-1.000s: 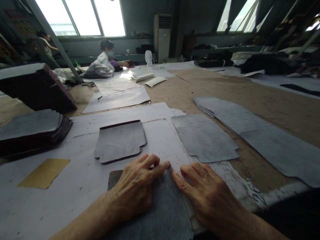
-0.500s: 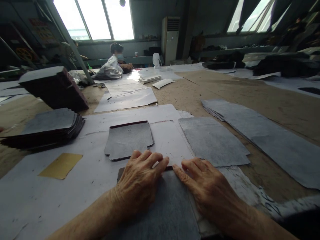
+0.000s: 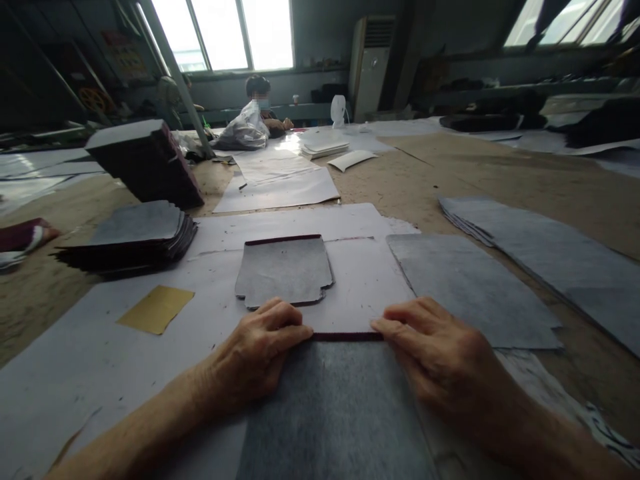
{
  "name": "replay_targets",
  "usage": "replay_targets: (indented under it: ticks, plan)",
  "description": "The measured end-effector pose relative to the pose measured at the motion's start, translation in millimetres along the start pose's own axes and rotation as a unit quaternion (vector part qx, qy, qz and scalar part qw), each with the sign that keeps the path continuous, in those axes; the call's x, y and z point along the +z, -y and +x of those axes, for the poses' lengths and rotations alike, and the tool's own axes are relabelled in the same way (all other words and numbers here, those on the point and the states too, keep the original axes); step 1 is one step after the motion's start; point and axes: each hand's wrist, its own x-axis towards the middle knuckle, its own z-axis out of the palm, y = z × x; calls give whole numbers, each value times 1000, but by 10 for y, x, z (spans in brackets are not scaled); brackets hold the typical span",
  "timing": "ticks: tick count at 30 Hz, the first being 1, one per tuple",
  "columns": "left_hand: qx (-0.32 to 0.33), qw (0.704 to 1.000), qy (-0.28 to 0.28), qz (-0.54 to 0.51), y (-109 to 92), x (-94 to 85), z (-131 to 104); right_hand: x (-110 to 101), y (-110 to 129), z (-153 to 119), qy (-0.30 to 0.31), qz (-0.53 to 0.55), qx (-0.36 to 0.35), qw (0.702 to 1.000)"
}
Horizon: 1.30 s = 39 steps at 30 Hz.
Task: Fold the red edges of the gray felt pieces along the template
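A grey-backed fabric panel [image 3: 335,413] lies in front of me, with a narrow dark maroon strip [image 3: 347,337] turned over along its far edge. At the left end of that strip my left hand [image 3: 265,347] has its fingers pressed together on the edge. My right hand [image 3: 440,353] pinches the right end, thumb and forefinger closed on it. Just beyond my left hand is a smaller grey panel [image 3: 283,273] with a maroon far edge and notched near corners. Another grey panel [image 3: 470,290] lies beyond my right hand.
White paper [image 3: 200,347] covers the table under the work. To the left are a tan card [image 3: 156,310], a stack of grey pieces [image 3: 135,230] and a tall leaning stack [image 3: 145,160]. Long grey panels [image 3: 540,253] lie right. A person [image 3: 257,100] sits across the table.
My hands have moved apart along the panel's far edge, baring more of the maroon strip between them. The view has turned slightly left. A maroon piece has come into view at far left.
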Motion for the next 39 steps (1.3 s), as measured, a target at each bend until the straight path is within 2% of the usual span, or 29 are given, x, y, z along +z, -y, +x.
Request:
replay_targets:
  ticks: [4,8,12,16,23,27,33,39]
  plan:
    - [11,1000,-6,5,14,9,-12,189,253,156,60,45,-52,996]
    - [3,1000,4,7,54,-62,-72,354,337,196,111,24,-91,989]
    - [-17,1000,17,2,116,-156,-174,385,322,172,98,24,-100,990]
    - [0,1000,11,8,124,-202,-222,368,323,190,91,17,-113,989]
    - [30,995,36,84,42,-181,-208,321,426,268,112,-55,-123,985]
    - [32,994,35,102,33,-154,-206,336,524,346,90,-115,-156,977]
    - [32,996,37,76,76,-219,-252,482,527,363,102,48,-161,980]
    - [17,998,-11,55,114,-253,-320,550,445,342,82,127,-134,979]
